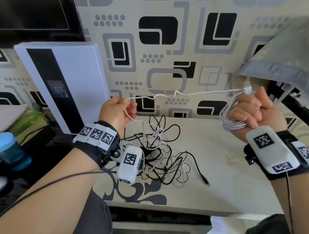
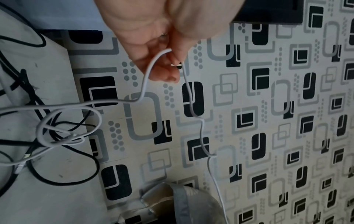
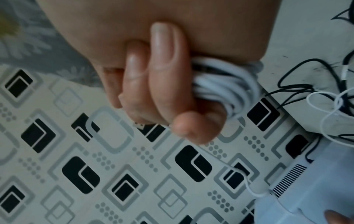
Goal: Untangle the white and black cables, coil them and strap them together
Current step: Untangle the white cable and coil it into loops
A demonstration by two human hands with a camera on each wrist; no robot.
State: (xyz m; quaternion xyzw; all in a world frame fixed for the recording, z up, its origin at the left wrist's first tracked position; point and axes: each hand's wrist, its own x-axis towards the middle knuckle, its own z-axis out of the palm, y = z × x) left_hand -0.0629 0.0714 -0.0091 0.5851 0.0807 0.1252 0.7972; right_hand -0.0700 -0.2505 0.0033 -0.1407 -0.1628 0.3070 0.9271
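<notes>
Head view: right hand (image 1: 252, 113) grips coiled white cable (image 1: 231, 123); left hand (image 1: 116, 112) apparently pinches it.

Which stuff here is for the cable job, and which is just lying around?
For the job:
white cable, part coiled in the right hand, pinched by the left hand
black cable, tangled on the table

Just lying around:
white appliance
blue-lidded container
TV

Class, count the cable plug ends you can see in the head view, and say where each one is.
2. A white USB plug sticks up above the right hand; a black cable plug lies on the pale patterned tabletop. Others may be hidden in the tangle.
</notes>
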